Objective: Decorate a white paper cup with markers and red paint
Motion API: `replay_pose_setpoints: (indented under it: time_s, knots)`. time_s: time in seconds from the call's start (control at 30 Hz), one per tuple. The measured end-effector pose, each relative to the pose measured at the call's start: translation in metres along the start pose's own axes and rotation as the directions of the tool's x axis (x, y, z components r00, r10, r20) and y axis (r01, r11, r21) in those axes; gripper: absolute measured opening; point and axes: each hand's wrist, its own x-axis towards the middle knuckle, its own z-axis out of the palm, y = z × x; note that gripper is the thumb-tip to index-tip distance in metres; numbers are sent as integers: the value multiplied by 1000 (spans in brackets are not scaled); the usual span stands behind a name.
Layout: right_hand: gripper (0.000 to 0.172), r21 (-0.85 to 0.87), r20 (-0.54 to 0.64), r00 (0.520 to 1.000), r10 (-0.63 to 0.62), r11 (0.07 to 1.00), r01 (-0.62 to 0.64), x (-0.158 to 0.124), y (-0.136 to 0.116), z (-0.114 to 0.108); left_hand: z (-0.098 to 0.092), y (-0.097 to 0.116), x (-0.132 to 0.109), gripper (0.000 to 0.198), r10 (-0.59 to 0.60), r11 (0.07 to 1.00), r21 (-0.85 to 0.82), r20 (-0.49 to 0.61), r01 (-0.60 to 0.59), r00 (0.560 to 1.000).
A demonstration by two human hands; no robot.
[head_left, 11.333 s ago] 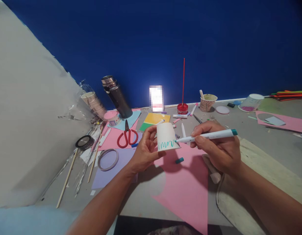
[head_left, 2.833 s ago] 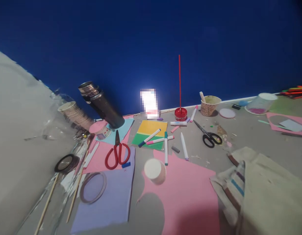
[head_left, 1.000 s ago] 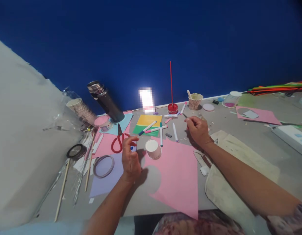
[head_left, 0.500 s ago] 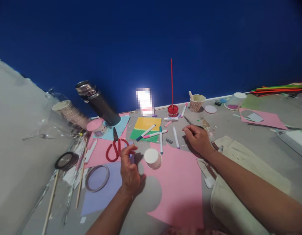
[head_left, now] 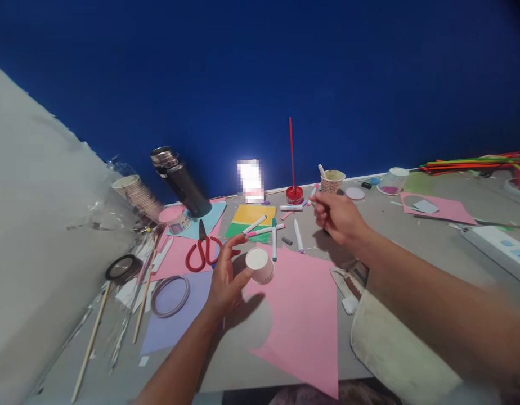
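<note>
A small white paper cup [head_left: 260,266] stands upside down at the upper left edge of a cut pink paper sheet [head_left: 304,315]. Beside it my left hand [head_left: 228,275] is open, thumb and fingers apart; its thumb tip is close to the cup's side, and I cannot tell whether they touch. Red-handled scissors [head_left: 196,253] lie just beyond the left hand. My right hand [head_left: 338,216] is raised above the table with curled fingers pinched together; what they hold, if anything, is hidden. Several markers, one a white marker [head_left: 299,236], lie between the hands.
At the back left stand a dark thermos [head_left: 184,183] and a stack of paper cups [head_left: 137,197]. A grey tape ring [head_left: 170,315] lies on purple paper. A red stick rises from a red holder [head_left: 294,195]. Cream cloth [head_left: 395,332] and a white power strip [head_left: 500,250] lie right.
My left hand has opened and moved toward the upturned cup. My right hand has lifted off the table near the small scraps, its fingers still curled. The camera view has shifted slightly.
</note>
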Motion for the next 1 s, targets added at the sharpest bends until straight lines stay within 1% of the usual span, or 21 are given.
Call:
replay_pose_setpoints:
  time_s: [0.07,0.13,0.17,0.2,0.23,0.3,0.4,0.5,0.63,0.73,0.83,0.9,0.97,1.0]
  knots:
    - [36,27,-1,999,-41,999,41,11,-11,-1,0,1,0,66,-45,999,-13,26,45,999]
    - [34,-5,-24,991,-132,991,132,10,-9,0,-1,1,0,66,-82,996,-16,58,83,995]
    - [36,-155,-63,956,-287,949,275,6,-2,2,-2,1,1,65,-87,996,-7,75,88,993]
    - [38,-212,-66,936,-346,921,326,-1,6,3,-3,0,2,63,-83,997,7,90,83,992]
    - [36,-237,-39,929,-368,907,349,-8,16,5,-4,0,3,62,-79,997,21,101,77,992]
    - [31,-265,76,906,-417,867,421,-19,34,8,-6,-1,4,60,-81,996,39,119,77,990]
    - [27,-306,149,875,-461,820,484,-24,48,7,-7,-2,4,62,-109,994,44,139,103,984]
    - [27,-346,186,858,-478,786,513,-19,48,2,-7,-3,4,63,-113,993,48,169,106,979]
    - [28,-373,224,864,-450,780,503,-19,45,-2,-4,-6,4,63,-45,996,84,202,29,978]
    - [28,-367,240,880,-411,800,474,-22,45,0,0,-8,5,57,-14,988,156,175,-14,984]
    - [27,-351,230,897,-378,827,439,-23,46,2,2,-7,8,49,-22,983,182,113,1,993]
    - [27,-338,213,909,-358,846,412,-23,47,4,1,-3,11,45,-78,994,85,39,74,996]
    - [27,-327,196,920,-339,862,387,-22,49,4,-2,5,16,44,-190,975,-123,-41,183,981]
    - [27,-321,189,925,-330,869,376,-21,50,4,-3,10,19,45,-251,943,-240,-68,228,966]
